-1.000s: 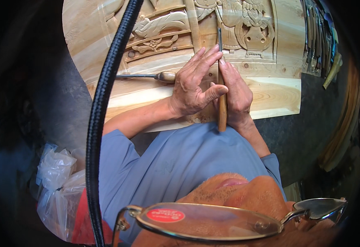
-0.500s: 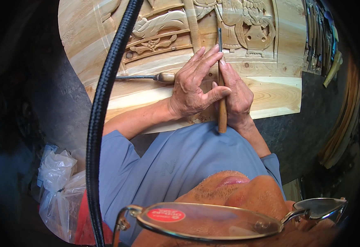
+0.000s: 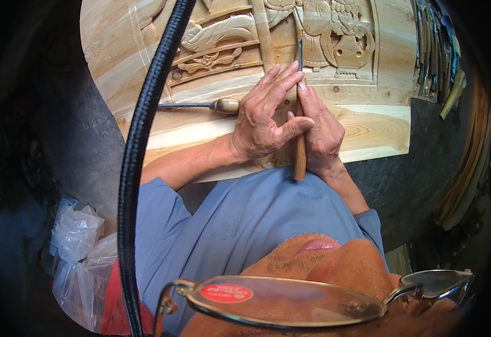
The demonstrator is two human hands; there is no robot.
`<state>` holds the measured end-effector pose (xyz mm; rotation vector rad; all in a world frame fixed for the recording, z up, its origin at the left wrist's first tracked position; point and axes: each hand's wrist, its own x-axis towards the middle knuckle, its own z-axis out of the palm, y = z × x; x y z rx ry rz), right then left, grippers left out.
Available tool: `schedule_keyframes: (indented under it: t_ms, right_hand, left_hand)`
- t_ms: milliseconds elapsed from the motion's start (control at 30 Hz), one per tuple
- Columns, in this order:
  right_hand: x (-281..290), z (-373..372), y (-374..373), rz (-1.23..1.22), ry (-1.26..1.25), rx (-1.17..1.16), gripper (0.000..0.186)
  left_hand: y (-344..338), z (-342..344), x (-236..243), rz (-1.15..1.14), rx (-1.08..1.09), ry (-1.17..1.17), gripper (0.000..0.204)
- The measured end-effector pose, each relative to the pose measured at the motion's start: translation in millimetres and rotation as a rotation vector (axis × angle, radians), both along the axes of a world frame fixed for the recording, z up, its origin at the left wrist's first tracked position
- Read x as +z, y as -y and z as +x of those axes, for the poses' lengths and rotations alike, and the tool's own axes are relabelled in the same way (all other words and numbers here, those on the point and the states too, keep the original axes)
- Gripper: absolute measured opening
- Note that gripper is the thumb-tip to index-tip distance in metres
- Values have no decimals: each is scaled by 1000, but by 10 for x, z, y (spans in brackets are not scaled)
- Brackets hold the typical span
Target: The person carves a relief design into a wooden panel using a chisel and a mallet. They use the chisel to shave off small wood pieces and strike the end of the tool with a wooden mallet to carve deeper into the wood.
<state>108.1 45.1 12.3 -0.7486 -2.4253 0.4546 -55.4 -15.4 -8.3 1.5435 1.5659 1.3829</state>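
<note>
A slim wood-carving chisel (image 3: pixel 301 146) with a brown wooden handle points away from me, its narrow metal blade reaching the carved wooden panel (image 3: pixel 386 129). My left hand (image 3: pixel 265 112) lies across it from the left, fingers fairly straight and touching the shaft, thumb over the handle. From the right, my right hand (image 3: pixel 324 126) grips the handle, its index finger along the shaft; some of its fingers are hidden behind the chisel. The blade tip is beside the relief of an animal head in a ring. The handle's butt end is against or just above my blue shirt.
A second chisel (image 3: pixel 224 105) with a pale wooden handle lies on the panel left of my left hand. Several more tools (image 3: pixel 428 50) are lined up at the far right. A black braided cable (image 3: pixel 138 140) crosses the left side. Plastic bags (image 3: pixel 79 236) are at lower left.
The chisel's handle end has swung slightly to the left, and my right hand has shifted a little left with it. My left hand stays nearly in place.
</note>
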Motion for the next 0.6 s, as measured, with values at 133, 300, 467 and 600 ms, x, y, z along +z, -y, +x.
schedule_keyframes:
  t_ms: [133, 300, 467, 600]
  right_hand:
    - [23, -14, -4, 26, 22, 13, 46]
    - [91, -77, 16, 36, 33, -16, 46]
    - [123, -138, 61, 22, 69, -54, 50]
    - [75, -132, 66, 34, 65, -60, 52]
  left_hand:
    - [-2, -6, 9, -1, -3, 13, 86]
    - [15, -21, 15, -11, -27, 65, 94]
    - [51, -21, 7, -8, -35, 175, 102]
    - [56, -13, 1, -6, -42, 202, 102]
